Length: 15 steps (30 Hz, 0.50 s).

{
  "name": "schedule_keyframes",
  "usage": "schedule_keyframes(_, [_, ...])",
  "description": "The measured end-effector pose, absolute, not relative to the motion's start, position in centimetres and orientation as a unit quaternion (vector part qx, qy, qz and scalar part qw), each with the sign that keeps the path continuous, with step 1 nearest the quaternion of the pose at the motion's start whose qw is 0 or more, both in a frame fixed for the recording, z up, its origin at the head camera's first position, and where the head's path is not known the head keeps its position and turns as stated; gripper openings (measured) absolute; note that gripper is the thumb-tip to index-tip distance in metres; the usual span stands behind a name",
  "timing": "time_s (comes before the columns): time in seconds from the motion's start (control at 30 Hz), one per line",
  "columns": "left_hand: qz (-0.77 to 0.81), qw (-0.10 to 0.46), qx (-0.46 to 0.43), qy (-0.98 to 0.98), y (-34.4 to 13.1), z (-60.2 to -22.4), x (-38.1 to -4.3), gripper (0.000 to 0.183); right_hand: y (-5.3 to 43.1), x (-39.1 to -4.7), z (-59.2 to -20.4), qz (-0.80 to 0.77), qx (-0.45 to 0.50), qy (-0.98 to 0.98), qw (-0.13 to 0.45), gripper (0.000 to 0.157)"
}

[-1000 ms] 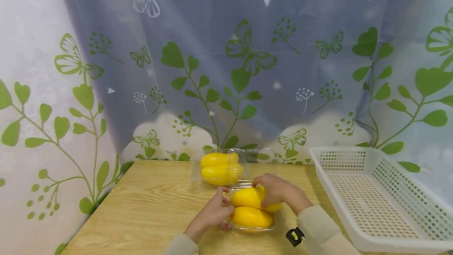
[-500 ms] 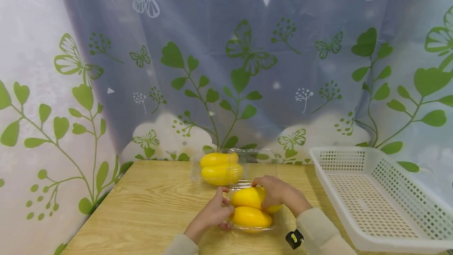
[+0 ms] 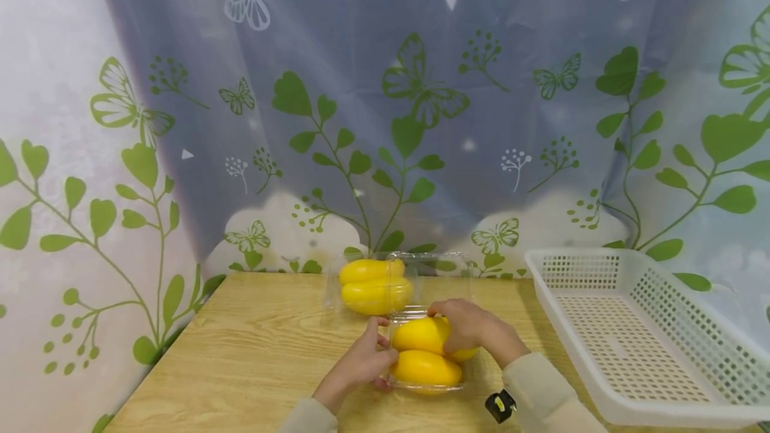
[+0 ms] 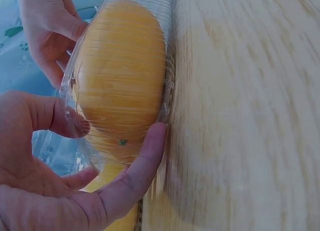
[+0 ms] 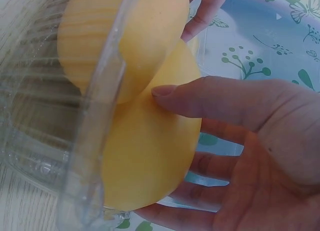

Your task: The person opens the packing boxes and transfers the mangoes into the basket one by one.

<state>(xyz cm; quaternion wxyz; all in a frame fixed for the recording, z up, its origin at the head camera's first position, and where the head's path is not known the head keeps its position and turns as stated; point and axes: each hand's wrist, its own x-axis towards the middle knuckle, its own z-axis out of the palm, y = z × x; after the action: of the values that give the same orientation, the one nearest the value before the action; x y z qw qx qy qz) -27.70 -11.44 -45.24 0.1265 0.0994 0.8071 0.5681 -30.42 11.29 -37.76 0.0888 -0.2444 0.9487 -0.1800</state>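
In the head view, a clear plastic clamshell container [image 3: 430,389] sits on the table with two yellow mangoes in it, a nearer mango [image 3: 427,369] and a rear mango [image 3: 419,335] lying side by side. My left hand [image 3: 363,357] grips the container's left end, thumb near the rim. The left wrist view shows that thumb and the fingers of my left hand [image 4: 35,166] on either side of the clear wall. My right hand [image 3: 472,326] holds the rear mango, thumb on one side and fingers round the other, as the right wrist view of the held mango [image 5: 155,141] shows.
Behind it, against the curtain [image 3: 337,119], another clear container [image 3: 442,279] holds two more yellow mangoes [image 3: 375,295] at its left. A white perforated basket [image 3: 568,359] stands at the right. Wood-grain table [image 3: 259,353] lies to the left. A small black device [image 3: 500,405] is by the right wrist.
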Motion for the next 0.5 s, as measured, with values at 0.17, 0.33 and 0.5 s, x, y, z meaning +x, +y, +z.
schedule_keyframes(0.17, [0.570,0.129,0.103,0.805,-11.56,-45.21,-27.61,0.067,11.25,-30.38,-37.69,-0.174,-0.241,0.950,0.093,0.058])
schedule_keyframes(0.33, [0.573,0.130,0.106,0.802,-11.65,-45.20,-27.50,0.066,11.22,-30.38,-37.61,-0.171,-0.242,0.950,0.101,0.058])
schedule_keyframes(0.5, [0.574,0.130,0.107,0.802,-11.67,-45.15,-27.47,0.066,11.22,-30.37,-37.54,-0.174,-0.246,0.948,0.100,0.057])
